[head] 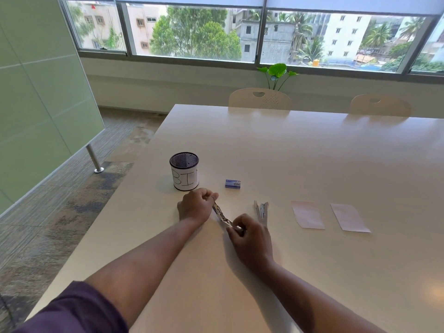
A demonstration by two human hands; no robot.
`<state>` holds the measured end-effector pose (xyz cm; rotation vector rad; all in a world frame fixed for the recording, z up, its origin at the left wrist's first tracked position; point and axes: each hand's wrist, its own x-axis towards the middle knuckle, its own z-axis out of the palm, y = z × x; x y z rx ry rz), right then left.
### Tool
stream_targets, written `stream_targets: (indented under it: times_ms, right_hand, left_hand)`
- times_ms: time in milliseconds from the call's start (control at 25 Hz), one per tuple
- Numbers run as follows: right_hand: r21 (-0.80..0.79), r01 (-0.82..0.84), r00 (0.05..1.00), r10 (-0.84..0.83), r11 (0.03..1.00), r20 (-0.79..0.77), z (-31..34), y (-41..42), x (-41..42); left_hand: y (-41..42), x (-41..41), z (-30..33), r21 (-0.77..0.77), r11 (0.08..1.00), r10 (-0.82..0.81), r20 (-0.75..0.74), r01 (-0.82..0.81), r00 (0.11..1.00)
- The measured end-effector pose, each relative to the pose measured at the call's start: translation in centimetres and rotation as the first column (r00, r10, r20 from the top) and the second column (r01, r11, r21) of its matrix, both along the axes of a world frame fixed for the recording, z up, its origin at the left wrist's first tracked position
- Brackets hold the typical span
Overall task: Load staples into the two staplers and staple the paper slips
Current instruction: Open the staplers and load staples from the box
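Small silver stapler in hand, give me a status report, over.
Left hand and right hand both grip small silver stapler. Second metal stapler lies open alongside, untouched. Nothing in the way.

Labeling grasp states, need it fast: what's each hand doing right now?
Left hand: closed, gripping the far end of the stapler.
Right hand: closed, gripping the near end of the same stapler.

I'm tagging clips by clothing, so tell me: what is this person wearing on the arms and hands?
Both hands, left hand and right hand, are bare: no gloves, and no rings or watch that I can make out. Both forearms are uncovered. A dark purple sleeve shows on the left upper arm at the bottom edge; the right arm's sleeve is out of frame.
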<state>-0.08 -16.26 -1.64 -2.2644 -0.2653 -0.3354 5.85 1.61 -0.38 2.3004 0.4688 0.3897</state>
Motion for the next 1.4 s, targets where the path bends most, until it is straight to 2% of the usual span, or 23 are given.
stream_targets:
  times_ms: [120, 200, 560, 720, 880, 1000, 1120, 1240, 1400]
  right_hand:
    - [-0.141, -0.056, 0.997, 0.064, 0.988, 0.052, -0.3, 0.5, -0.1]
    - [-0.181, -0.078, 0.993, 0.093, 0.98, 0.075, -0.6, 0.6, -0.2]
    - [-0.186, -0.2, 0.97, 0.222, 0.962, 0.103, -0.7, 1.0, -0.7]
    - [-0.143, -0.179, 0.984, 0.176, 0.973, -0.037, 0.1, 0.9, 0.0]
    - [-0.215, -0.22, 0.953, 0.163, 0.952, -0.254, 1.7, 1.5, 1.7]
    - [-0.175, -0.332, 0.876, 0.233, 0.927, -0.423, 3.1, 1.6, 3.8]
    - [-0.068, -0.407, 0.786, 0.312, 0.911, -0.533, 3.9, 1.4, 5.1]
    - [-0.007, -0.414, 0.74, 0.332, 0.91, -0.585, 4.2, 1.6, 5.5]
    - [0.003, -0.421, 0.722, 0.338, 0.907, -0.604, 4.4, 1.7, 5.9]
  left_hand:
    - [0.3, 0.1, -0.3, -0.026, 1.0, -0.014, 0.027, 0.015, 1.0]
    - [0.3, 0.0, -0.5, -0.029, 0.999, -0.016, 0.039, 0.017, 0.999]
    - [0.0, -0.5, -0.4, 0.063, 0.992, -0.11, 0.026, 0.108, 0.994]
    - [1.1, -0.8, -0.3, 0.112, 0.963, -0.243, -0.015, 0.244, 0.97]
    - [2.8, -1.2, 0.0, 0.121, 0.893, -0.42, -0.122, 0.434, 0.899]
    - [2.6, -1.5, -0.3, 0.165, 0.886, -0.423, -0.09, 0.432, 0.902]
    - [2.4, -1.3, -0.5, 0.196, 0.876, -0.429, -0.1, 0.441, 0.898]
    - [2.7, -1.0, -0.9, 0.231, 0.86, -0.432, -0.148, 0.456, 0.89]
    - [2.7, -0.9, -1.3, 0.262, 0.85, -0.437, -0.134, 0.457, 0.89]
